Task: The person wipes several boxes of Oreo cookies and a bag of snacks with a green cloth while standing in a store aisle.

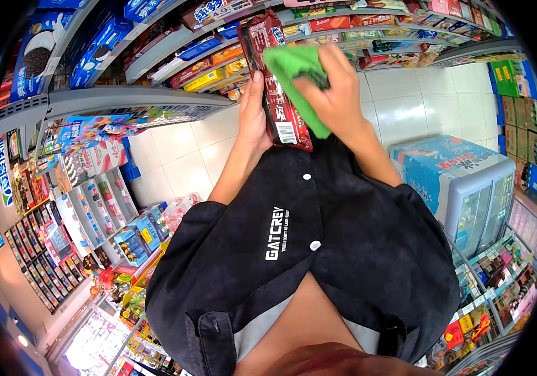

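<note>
My left hand (254,113) holds a long dark-red snack packet (275,89) upright in front of my chest, its thumb along the packet's left edge. The packet bears white writing and a barcode near its lower end. My right hand (336,89) grips a bunched green cloth (296,80), which lies against the packet's right side and covers part of it. A dark patch shows on the cloth between the thumb and fingers.
Shelves of packaged snacks (202,70) stand just beyond my hands, with blue biscuit boxes (101,49) at the upper left. Pale floor tiles (400,108) show below the shelves. A blue-and-white display freezer (456,174) stands on the right; a grey tiered rack (101,207) is on the left.
</note>
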A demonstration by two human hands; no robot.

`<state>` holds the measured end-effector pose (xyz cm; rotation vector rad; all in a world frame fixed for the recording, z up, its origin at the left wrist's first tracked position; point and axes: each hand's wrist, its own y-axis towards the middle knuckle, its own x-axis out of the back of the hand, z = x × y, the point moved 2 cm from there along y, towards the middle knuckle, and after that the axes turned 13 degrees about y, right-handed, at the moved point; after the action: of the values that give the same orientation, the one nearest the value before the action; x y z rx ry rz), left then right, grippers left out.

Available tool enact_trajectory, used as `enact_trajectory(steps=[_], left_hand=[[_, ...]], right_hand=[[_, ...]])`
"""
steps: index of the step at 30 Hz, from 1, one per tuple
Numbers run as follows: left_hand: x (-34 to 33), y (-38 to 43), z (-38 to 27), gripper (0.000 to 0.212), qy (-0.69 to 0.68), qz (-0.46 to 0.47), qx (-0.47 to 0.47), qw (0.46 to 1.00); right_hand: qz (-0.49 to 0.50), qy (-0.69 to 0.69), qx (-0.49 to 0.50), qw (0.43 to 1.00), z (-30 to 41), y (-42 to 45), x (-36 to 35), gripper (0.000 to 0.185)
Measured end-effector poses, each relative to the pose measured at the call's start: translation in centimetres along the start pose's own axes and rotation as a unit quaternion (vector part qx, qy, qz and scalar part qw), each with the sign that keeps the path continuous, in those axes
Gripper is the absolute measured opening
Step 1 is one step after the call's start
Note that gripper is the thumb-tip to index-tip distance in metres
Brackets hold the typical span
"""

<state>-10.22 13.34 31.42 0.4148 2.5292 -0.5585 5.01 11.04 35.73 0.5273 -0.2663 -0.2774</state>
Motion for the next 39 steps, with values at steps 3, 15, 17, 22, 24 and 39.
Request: enact_trajectory(steps=[3, 15, 17, 22, 24, 39], left_hand=[[0.5, 0.5, 0.6, 0.040, -0.032, 0.013, 0.026, 0.999], [-0.3, -0.2, 0.8, 0.039, 0.046, 0.082, 0.029, 0.995], [-0.1, -0.2, 0.6, 0.041, 0.035, 0.090, 0.044, 0.994], [1.5, 0.4, 0.2, 0.053, -0.059, 0.041, 0.043, 0.996], [1.4, 0.2, -0.7, 0.055, -0.156, 0.081, 0.037, 0.984], [2.7, -0.9, -3.7, 0.071, 0.722, -0.053, -0.400, 0.562]], right_hand=[[0.007, -0.036, -0.013, 0.999, -0.3, 0.7, -0.1, 0.035], [-0.068, 0.013, 0.007, 0.998, -1.8, 2.8, 1.1, 0.031], [-0.085, 0.065, -0.048, 0.993, -2.2, 3.6, 1.3, 0.027], [-0.136, 0.248, -0.267, 0.921, -4.1, -0.2, 1.6, 0.030], [-0.128, 0.271, -0.344, 0.890, -5.5, -2.5, 2.0, 0.034], [0.060, 0.624, -0.253, 0.737, -5.2, -7.6, 1.3, 0.052]])
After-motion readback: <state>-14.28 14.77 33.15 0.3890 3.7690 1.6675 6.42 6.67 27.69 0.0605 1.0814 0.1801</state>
